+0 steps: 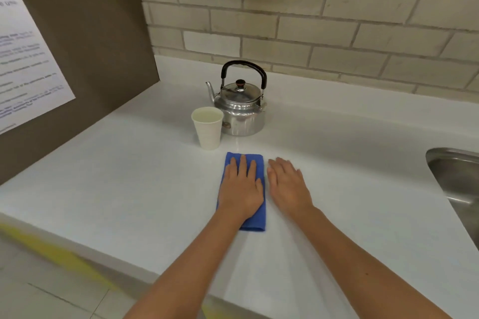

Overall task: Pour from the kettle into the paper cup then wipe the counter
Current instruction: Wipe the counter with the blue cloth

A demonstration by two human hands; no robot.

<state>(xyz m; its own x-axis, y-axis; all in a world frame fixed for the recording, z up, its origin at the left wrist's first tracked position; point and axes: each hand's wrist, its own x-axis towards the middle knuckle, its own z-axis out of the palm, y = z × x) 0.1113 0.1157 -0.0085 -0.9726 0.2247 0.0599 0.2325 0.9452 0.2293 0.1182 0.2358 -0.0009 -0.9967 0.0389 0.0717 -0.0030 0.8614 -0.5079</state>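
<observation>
A shiny metal kettle with a black handle stands upright on the white counter, its spout pointing left. Just in front of it, to the left, stands a white paper cup holding liquid. A folded blue cloth lies flat on the counter below the cup. My left hand rests palm down on the cloth, fingers stretched out. My right hand lies flat on the bare counter just right of the cloth, holding nothing.
A steel sink is set into the counter at the right edge. A brown panel with a printed notice walls off the left side. Tiled wall runs behind the kettle. The counter's front edge runs diagonally at lower left.
</observation>
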